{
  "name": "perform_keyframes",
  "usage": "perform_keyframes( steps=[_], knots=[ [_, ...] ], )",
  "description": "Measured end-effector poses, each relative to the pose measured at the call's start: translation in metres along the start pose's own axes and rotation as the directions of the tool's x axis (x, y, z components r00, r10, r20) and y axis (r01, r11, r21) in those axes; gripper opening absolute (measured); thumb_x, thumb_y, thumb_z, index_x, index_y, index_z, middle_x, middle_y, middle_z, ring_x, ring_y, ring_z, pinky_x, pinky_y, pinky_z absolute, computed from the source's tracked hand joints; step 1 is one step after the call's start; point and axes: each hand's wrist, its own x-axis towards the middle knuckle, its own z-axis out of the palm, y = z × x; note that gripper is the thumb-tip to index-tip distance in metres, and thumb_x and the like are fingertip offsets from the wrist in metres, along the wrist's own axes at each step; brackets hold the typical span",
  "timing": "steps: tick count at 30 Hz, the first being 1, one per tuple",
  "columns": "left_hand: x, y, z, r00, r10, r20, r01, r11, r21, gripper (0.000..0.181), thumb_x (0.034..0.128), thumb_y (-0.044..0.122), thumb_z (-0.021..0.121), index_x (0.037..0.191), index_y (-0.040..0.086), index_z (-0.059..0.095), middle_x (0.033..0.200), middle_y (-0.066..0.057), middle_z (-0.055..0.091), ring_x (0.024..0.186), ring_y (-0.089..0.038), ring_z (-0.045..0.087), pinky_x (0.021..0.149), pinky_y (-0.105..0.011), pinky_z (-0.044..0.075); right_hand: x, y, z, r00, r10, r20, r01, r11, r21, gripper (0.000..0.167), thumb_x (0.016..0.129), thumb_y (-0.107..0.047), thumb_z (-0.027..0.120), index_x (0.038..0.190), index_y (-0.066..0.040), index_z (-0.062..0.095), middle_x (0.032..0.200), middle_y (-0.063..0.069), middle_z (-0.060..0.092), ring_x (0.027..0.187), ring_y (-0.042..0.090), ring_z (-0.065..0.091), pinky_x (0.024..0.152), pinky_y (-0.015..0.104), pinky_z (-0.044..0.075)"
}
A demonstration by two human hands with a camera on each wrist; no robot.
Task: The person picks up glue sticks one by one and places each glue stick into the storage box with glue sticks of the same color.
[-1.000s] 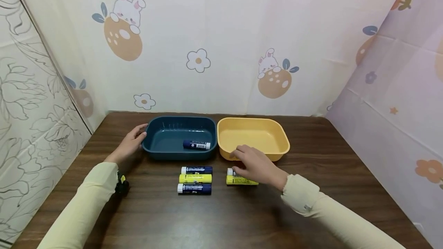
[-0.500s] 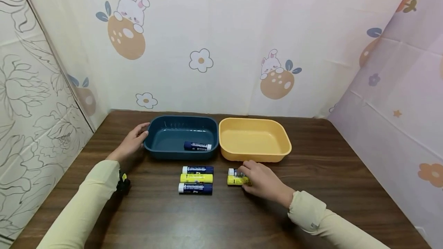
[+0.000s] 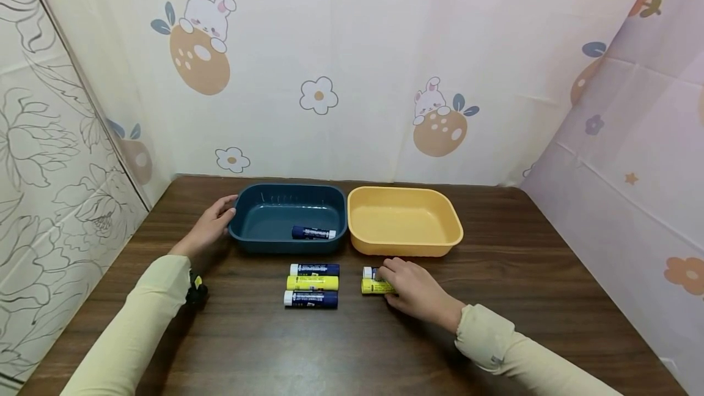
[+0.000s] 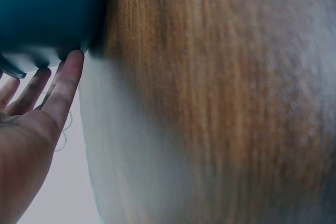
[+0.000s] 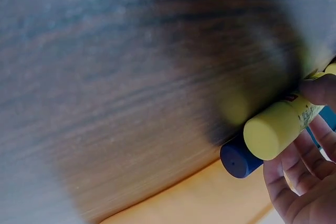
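Fingertips of my left hand (image 3: 211, 225) touch the left wall of the blue tray (image 3: 286, 249); the left wrist view shows these fingers nearly straight. Inside that tray lies a navy glue stick (image 3: 312, 233). My right hand (image 3: 415, 289) grips a yellow glue stick (image 3: 376, 286) lying in front of the yellow tray (image 3: 404, 249), its thumb on the near side and fingers across on the far side. Against it lies another navy glue stick (image 5: 239, 160), partly covered by the fingers in the head view.
Left of the right hand lies a row of glue sticks: a navy one (image 3: 315, 270), a yellow one (image 3: 312, 283) and another navy one (image 3: 310, 299). Both trays stand side by side near the table's back edge, before a patterned curtain (image 3: 363, 139).
From in front of the yellow tray, my right hand has come down nearer and closed its fingers and thumb about the yellow glue stick. The left hand stays at the blue tray.
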Motion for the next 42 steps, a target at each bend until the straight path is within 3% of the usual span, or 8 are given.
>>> perform_keyframes(
  steps=[11,20,33,42],
  knots=[
    [0.001,-0.001,0.0,1.0,-0.017,-0.012,0.017,1.0,-0.005,0.052,0.1061,0.026,0.03,0.151,0.003,0.017,0.145,-0.031,0.028,0.124,-0.044,0.038,0.094,-0.054,0.043,0.0,-0.003,-0.006,1.0,-0.011,-0.023,0.011,1.0,0.007,0.03,0.074,-0.016,0.078,0.099,-0.012,0.062,0.093,-0.004,0.055,0.082,0.011,0.05,0.07,0.032,0.049],
    [0.002,-0.002,0.001,1.0,-0.013,-0.014,0.013,1.0,0.01,0.051,0.106,0.024,0.03,0.15,0.001,0.018,0.145,-0.031,0.029,0.124,-0.044,0.038,0.092,-0.05,0.044,0.005,0.001,-0.03,0.994,-0.029,-0.104,0.032,0.999,0.032,0.029,0.071,-0.01,0.076,0.097,-0.012,0.063,0.091,-0.005,0.054,0.079,0.01,0.048,0.068,0.03,0.047],
    [0.005,0.0,0.0,1.0,-0.012,-0.015,0.012,1.0,0.004,0.052,0.106,0.025,0.03,0.151,0.002,0.018,0.147,-0.031,0.026,0.126,-0.044,0.036,0.093,-0.053,0.043,0.024,0.032,-0.065,0.985,-0.05,-0.166,0.045,0.998,-0.036,0.029,0.07,-0.008,0.077,0.096,-0.006,0.064,0.088,0.001,0.057,0.078,0.016,0.052,0.068,0.033,0.048],
    [0.001,0.001,-0.001,0.999,-0.035,-0.006,0.035,0.999,0.003,0.052,0.1061,0.025,0.029,0.151,0.003,0.016,0.147,-0.031,0.025,0.127,-0.045,0.036,0.096,-0.055,0.04,0.03,0.063,-0.068,0.981,-0.015,-0.194,-0.002,0.996,-0.088,0.029,0.07,-0.004,0.077,0.096,-0.001,0.063,0.087,0.007,0.056,0.074,0.019,0.052,0.065,0.034,0.048]
  ],
)
